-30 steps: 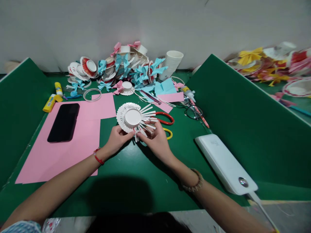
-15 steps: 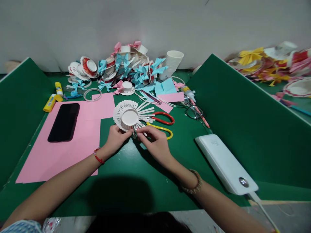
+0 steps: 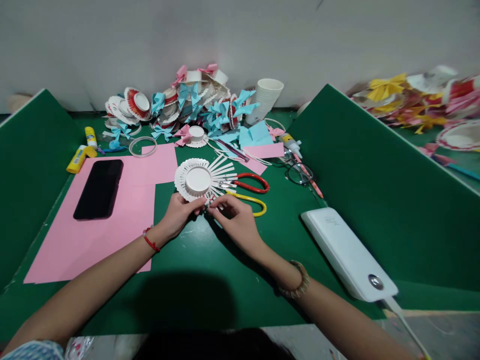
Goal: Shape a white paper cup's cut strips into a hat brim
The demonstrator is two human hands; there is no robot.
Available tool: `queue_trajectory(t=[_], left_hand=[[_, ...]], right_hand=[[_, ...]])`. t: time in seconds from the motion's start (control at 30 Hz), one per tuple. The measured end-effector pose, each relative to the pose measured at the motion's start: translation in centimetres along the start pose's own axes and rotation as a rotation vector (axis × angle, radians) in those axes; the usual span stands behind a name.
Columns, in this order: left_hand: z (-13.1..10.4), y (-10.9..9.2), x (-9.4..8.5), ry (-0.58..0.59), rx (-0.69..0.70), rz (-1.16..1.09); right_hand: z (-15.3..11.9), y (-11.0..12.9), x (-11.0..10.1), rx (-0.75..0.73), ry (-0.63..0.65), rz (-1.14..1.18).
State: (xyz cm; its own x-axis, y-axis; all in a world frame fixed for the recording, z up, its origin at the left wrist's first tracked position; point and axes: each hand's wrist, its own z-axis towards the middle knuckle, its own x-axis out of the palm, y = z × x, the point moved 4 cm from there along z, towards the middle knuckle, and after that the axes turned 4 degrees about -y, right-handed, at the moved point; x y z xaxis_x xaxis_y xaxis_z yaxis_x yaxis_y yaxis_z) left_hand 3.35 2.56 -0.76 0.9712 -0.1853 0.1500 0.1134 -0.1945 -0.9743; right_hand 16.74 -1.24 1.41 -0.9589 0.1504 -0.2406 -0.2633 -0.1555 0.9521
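A white paper cup (image 3: 198, 179), its wall cut into strips that spread flat around the base, is between my hands. On its left the strips are folded into a scalloped rim; on the right they stick out straight. My left hand (image 3: 183, 210) grips the rim at the near side, thumb on top. My right hand (image 3: 237, 216) pinches a strip at the near right edge, fingertips close to my left thumb. Just behind my right hand lie scissors (image 3: 252, 184) with one red and one yellow handle, their blades partly hidden by the strips.
Pink paper sheets (image 3: 131, 235) lie at left under a black phone (image 3: 99, 189). Glue sticks (image 3: 77, 159) stand beyond. Finished cup hats with bows (image 3: 187, 105) pile up at the back beside stacked cups (image 3: 267, 97). Glasses (image 3: 300, 173) and a white power bank (image 3: 348, 255) are right, near green partitions (image 3: 393, 200).
The cut cup has shifted slightly left and tilted a little. Both hands stay close together at its near edge, fingertips moving slightly over the strips.
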Motion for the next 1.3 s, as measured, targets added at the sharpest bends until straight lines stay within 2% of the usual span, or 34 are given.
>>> queue_trajectory(t=[0.27,0.43,0.57,0.7,0.87,1.07,1.13,1.3], left_hand=[[-0.1,-0.4,0.0,-0.064,0.038,0.121],[-0.2,-0.5,0.0,-0.076,0.065,0.182],[-0.3,-0.7,0.2,-0.077,0.096,0.189],[-0.3,-0.8,0.1,-0.116,0.128,0.227],[-0.5,-1.1,0.2,-0.161,0.238,0.320],[-1.0,-1.4,0.8,-0.090,0.326,0.424],[-0.9,-1.2,0.7,-0.126,0.323,0.447],[-0.5,-0.8,0.0,-0.203,0.297,0.385]], right_hand=[[-0.1,0.4,0.0,-0.085,0.026,-0.094],[-0.6,0.8,0.1,-0.348,0.061,-0.333],[-1.1,1.1,-0.1,-0.482,-0.031,-0.527],[-1.4,1.9,-0.4,-0.617,-0.149,-0.623],[-1.4,2.3,-0.6,-0.628,-0.230,-0.677],[-1.0,2.4,-1.1,-0.582,-0.274,-0.699],[-1.1,2.7,-1.0,-0.645,-0.267,-0.721],[-1.8,3.3,-0.3,-0.909,-0.216,-0.736]])
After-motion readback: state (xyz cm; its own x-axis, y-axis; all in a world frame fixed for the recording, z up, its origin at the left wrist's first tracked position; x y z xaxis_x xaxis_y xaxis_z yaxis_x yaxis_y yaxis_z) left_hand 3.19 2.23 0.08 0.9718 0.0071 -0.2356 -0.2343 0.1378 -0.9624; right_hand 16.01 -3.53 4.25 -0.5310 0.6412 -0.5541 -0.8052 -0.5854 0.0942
